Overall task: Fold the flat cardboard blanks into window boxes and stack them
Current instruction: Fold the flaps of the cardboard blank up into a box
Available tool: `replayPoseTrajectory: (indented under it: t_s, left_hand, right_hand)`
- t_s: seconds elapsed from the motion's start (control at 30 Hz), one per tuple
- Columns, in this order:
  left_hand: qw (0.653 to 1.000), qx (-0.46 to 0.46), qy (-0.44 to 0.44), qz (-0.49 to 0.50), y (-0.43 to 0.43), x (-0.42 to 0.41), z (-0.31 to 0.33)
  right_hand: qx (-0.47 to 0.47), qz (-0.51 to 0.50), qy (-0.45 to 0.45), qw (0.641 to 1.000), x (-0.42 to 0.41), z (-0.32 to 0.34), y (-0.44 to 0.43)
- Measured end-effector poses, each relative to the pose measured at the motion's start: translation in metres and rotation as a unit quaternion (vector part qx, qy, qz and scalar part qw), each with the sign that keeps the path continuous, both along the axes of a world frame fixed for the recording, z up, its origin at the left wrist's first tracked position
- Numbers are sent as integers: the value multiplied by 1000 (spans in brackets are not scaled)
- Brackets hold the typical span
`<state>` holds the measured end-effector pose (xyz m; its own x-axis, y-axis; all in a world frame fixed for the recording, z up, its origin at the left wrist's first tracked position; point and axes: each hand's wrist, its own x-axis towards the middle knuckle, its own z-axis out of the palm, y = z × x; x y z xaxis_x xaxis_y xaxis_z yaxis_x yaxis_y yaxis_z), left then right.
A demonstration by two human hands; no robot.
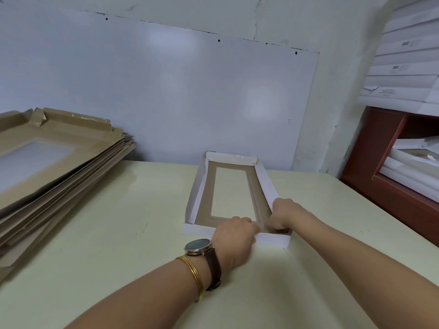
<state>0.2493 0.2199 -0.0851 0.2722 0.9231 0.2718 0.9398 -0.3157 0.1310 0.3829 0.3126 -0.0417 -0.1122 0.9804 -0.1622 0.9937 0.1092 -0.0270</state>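
Note:
A window box point(199, 186), white outside and brown inside with a clear rectangular window, lies on the pale table point(118, 233) with its side walls folded up. My left hand point(234, 238) grips the near white wall, fingers curled over its top edge. At the near right corner, my right hand point(286, 213) presses down inside the box, fingers closed on the flap there. A tall pile of flat brown blanks point(52, 157) with windows rests at the table's left.
A white board point(166, 91) leans against the wall behind the table. To the right stands a red-brown shelf point(384, 162) holding stacked white boxes point(408, 74), above and inside it.

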Motion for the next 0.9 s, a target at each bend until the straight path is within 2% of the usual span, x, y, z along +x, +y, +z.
replayPoseTrajectory:
  t_s: [0.13,0.33,0.6,0.9]
  left_hand:
    - [1000,3,-2,0,0,0,-2]
    - [1000,4,-7,0,2,-1,-3]
    - [1000,2,-1,-4,1,-1,-2]
    - [1000,-5,-4,-1,3,-3,-2]
  right_hand:
    - [-48,43,31,997,12,3,3]
    - [-77,149,-29,985,19,8,-2]
    - [-161,234,-31,958,24,32,-7]
    - [-120,230,-51,964,27,27,-4]
